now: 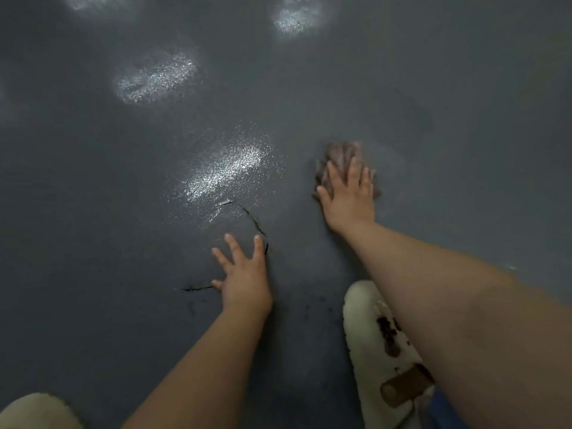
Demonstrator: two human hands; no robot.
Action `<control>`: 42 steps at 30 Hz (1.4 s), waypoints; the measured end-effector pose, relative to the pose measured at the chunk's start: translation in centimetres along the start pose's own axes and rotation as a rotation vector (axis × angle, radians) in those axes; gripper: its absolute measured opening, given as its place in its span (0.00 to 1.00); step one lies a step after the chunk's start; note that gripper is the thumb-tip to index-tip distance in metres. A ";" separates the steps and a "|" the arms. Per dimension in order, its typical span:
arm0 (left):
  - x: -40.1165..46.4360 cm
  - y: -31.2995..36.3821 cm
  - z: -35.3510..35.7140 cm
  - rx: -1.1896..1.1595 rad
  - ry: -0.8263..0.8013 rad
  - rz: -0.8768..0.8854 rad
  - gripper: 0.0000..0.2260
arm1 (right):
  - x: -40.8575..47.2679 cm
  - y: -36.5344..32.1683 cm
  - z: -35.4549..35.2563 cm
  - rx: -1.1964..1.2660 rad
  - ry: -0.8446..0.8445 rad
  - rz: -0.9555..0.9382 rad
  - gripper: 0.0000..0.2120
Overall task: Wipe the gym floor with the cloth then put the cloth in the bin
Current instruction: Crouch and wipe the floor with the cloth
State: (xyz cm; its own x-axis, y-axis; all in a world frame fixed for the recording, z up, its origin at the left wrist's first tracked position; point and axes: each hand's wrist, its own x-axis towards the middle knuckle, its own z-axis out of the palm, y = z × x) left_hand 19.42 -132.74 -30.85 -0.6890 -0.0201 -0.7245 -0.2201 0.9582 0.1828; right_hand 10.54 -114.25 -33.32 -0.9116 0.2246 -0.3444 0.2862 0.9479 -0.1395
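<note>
A crumpled brownish-pink cloth [340,156] lies on the dark grey gym floor [309,88], right of centre. My right hand [348,193] presses flat on the cloth with fingers spread and straight; the cloth's edges are blurred. My left hand [244,274] rests on the floor nearer to me, fingers spread, holding nothing. No bin is in view.
A curved dark crack [253,221] runs through the floor by my left hand. Bright light reflections [223,171] shine on the floor ahead. My white shoe [371,335] stands under my right forearm; another shoe tip [34,410] shows at the bottom left.
</note>
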 end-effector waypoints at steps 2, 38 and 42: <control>0.0 0.2 -0.2 -0.002 0.003 -0.008 0.42 | -0.1 -1.1 0.1 0.016 -0.024 0.068 0.28; -0.3 0.4 -0.9 -0.069 -0.020 0.003 0.49 | -2.5 2.9 0.7 0.100 0.049 0.288 0.27; -0.3 0.5 -1.0 -0.065 -0.016 0.000 0.49 | -4.2 -0.3 1.1 0.360 0.076 0.730 0.28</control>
State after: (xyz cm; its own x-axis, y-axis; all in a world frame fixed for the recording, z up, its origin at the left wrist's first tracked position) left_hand 18.85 -132.57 -29.91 -0.6779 -0.0152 -0.7350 -0.2650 0.9376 0.2250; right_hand 14.64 -115.77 -32.86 -0.4727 0.7842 -0.4020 0.8810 0.4294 -0.1984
